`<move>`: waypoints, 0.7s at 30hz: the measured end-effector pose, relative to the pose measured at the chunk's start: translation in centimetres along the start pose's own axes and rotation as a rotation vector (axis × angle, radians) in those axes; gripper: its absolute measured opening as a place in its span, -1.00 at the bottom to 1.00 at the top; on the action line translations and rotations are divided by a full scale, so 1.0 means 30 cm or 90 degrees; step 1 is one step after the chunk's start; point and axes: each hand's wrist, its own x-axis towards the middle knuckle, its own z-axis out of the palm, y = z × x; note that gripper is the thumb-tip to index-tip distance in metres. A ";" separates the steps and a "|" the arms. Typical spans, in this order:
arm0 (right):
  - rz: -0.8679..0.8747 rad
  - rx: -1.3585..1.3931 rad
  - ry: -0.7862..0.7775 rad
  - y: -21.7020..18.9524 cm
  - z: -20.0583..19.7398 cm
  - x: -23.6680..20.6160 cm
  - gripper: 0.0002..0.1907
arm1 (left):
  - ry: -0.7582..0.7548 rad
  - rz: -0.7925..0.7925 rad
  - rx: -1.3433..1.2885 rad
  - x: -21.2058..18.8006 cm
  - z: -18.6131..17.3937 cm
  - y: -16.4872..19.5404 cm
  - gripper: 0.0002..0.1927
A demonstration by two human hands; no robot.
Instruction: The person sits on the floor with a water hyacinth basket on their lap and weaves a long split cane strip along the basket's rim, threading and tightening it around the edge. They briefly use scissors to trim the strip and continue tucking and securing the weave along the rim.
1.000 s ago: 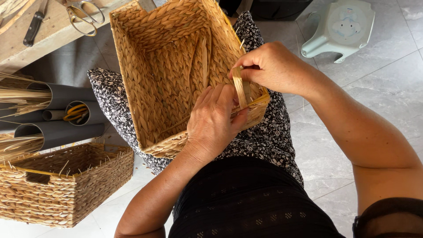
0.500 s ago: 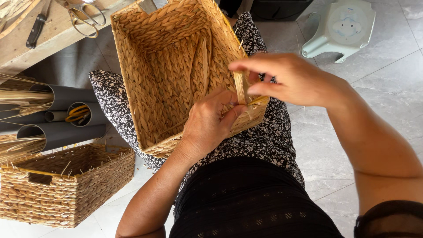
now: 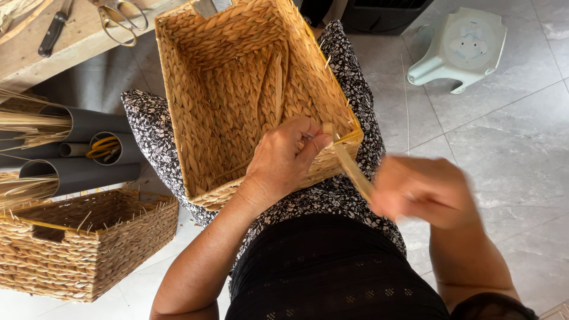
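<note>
A rectangular woven straw basket rests on my lap, its open top facing up. My left hand presses on the basket's near rim, thumb and fingers pinching the spot where a flat straw strand comes out. My right hand, blurred by motion, is off the basket's right side and grips the other end of that strand, which runs taut and slanted down from the rim corner.
A second woven basket sits on the floor at lower left. Grey tubes holding straw bundles lie beside it. Scissors and a dark-handled tool lie on a wooden board at top left. A pale plastic stool stands on the tiled floor at upper right.
My right hand has moved from above the basket rim down and to the right, drawing the straw strand out taut. My left hand stayed on the rim.
</note>
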 end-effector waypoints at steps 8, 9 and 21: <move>0.036 -0.347 0.059 0.100 0.068 -0.022 -0.86 | -0.048 -0.039 0.083 0.012 -0.005 0.015 -0.72; -0.010 -0.427 0.054 0.119 0.088 -0.014 -0.85 | -0.051 -0.037 0.087 0.013 -0.007 0.016 -0.73; 0.038 -0.047 0.232 0.123 0.056 -0.159 -0.85 | 0.058 0.327 0.187 -0.035 -0.005 -0.009 -0.82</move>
